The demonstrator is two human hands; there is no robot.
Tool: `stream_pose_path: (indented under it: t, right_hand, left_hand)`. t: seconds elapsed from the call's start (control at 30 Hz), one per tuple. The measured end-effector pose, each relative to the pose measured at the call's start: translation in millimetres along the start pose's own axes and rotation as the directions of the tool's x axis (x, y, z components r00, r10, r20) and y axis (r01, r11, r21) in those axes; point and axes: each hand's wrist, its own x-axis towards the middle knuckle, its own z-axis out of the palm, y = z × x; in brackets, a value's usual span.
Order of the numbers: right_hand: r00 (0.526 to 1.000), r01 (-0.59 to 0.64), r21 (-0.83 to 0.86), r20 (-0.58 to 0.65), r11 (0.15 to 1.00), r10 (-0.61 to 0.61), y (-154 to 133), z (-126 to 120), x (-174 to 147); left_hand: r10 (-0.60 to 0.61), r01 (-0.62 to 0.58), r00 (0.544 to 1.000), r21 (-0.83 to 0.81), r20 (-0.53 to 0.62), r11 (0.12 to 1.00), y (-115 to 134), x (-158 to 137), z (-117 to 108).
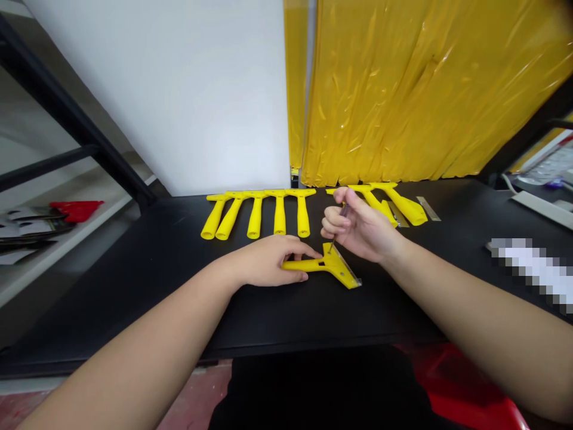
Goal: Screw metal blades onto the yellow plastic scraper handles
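Observation:
A yellow scraper (336, 266) with a metal blade along its wide head lies on the black table. My left hand (278, 260) is closed around its handle, thumb on the near side and fingers on the far side. In my right hand (353, 224) is a screwdriver (344, 210), pinched near upright. Its thin shaft comes down onto the scraper head, at the screw spot farther from me. A second screw (342, 273) shows in the nearer half of the head. Part of the screwdriver's handle is hidden by my fingers.
Several yellow scrapers (255, 215) stand in a row behind my left hand. More yellow scrapers (409, 206) lie behind my right hand, beside a loose blade (428, 208). A white panel (188, 89) and yellow wrapped stack (430, 89) border the table's back. A power strip (544, 209) sits right.

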Motion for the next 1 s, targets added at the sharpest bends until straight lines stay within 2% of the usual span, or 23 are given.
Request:
stream_pose_path:
  t: [0.1, 0.27, 0.33, 0.53, 0.7, 0.83, 0.9, 1.0]
  right_hand:
    - [0.998, 0.053, 0.003, -0.04, 0.999, -0.053, -2.2, -2.1, 1.8]
    - [1.0, -0.021, 0.037, 0.02, 0.999, 0.021, -4.6, -4.2, 1.6]
    - [1.0, -0.012, 0.027, 0.024, 1.0, 0.012, -3.8, -0.3, -0.8]
    - [0.998, 0.051, -0.016, -0.027, 0.999, -0.051, -2.4, -1.5, -1.1]
    - [0.999, -0.035, -0.026, -0.017, 0.999, 0.035, -5.4, -4.7, 1.9]
    - [0.998, 0.011, -0.052, -0.065, 0.999, -0.015, -17.8, -1.5, -1.1]
    - [0.999, 0.016, -0.078, -0.032, 0.997, -0.018, -26.4, -3.6, -4.7]
    - [0.993, -0.044, -0.123, 0.105, 0.991, 0.057, -35.7, -9.2, -11.6]
  left_hand:
    - [-0.003, 0.003, 1.0, 0.01, -0.003, 1.0, 0.8, -0.3, -0.3]
    - [-0.017, 0.016, 1.0, 0.006, 0.008, 1.0, -0.5, -0.2, -0.8]
    - [0.0, 0.0, 1.0, 0.002, 0.006, 1.0, -1.9, -0.1, -0.4]
    - [0.015, -0.015, 1.0, 0.018, -0.003, 1.0, -2.3, 0.5, 0.1]
    - [0.033, -0.033, 0.999, 0.036, -0.005, 0.999, -0.2, 0.4, -1.0]
    - [0.043, -0.041, 0.999, 0.067, -0.029, 0.997, 0.6, -0.5, -1.4]
    - [0.039, -0.035, 0.998, 0.091, -0.043, 0.995, 1.3, -0.8, -1.4]
    - [0.03, -0.025, 0.998, 0.103, -0.046, 0.994, 2.0, -0.8, -1.2]
